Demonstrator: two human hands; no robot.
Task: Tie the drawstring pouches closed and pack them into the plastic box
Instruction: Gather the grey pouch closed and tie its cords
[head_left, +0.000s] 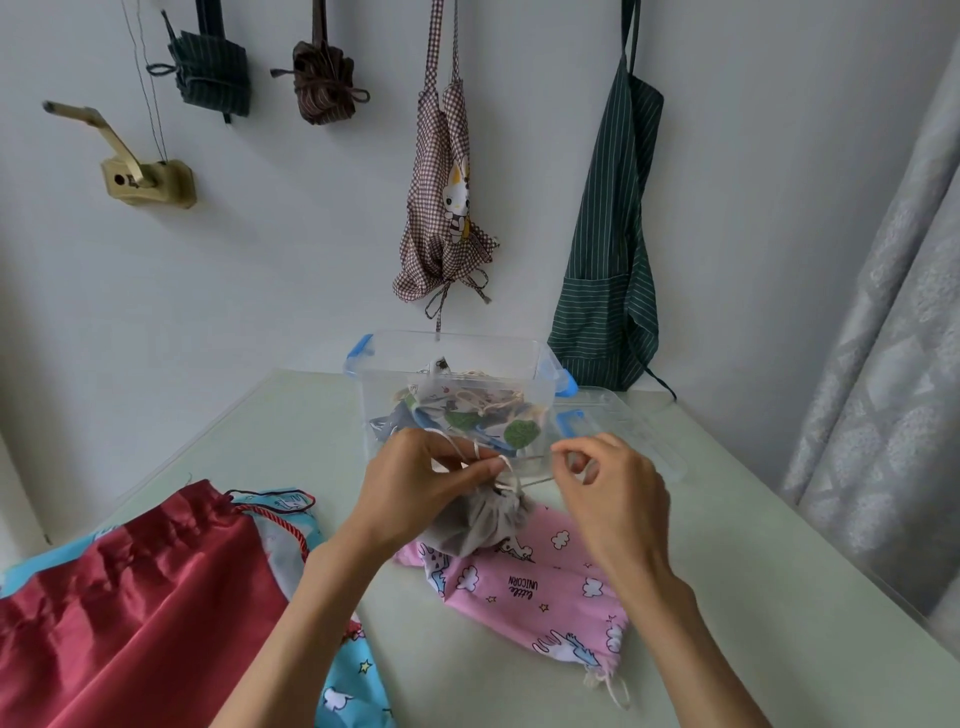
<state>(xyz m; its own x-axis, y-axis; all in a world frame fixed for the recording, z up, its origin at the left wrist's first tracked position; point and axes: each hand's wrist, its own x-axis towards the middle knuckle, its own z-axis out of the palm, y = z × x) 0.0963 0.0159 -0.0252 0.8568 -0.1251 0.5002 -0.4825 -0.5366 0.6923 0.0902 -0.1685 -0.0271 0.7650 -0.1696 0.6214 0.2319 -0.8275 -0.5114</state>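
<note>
Mid-knot on the grey pouch, just in front of the plastic box. Left hand pinched the gathered neck & cord loop, right hand pinched the cord end. Next imo: cinch tight, drop in box w/ the others.

Wall's got a checked apron, a green striped apron, plus a grey curtain on the right.

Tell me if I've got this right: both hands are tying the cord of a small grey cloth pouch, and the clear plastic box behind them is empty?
Not quite. The head view shows the clear plastic box already holding several printed pouches. The rest stands: left hand and right hand are working the cord of the small grey cloth pouch.
</note>
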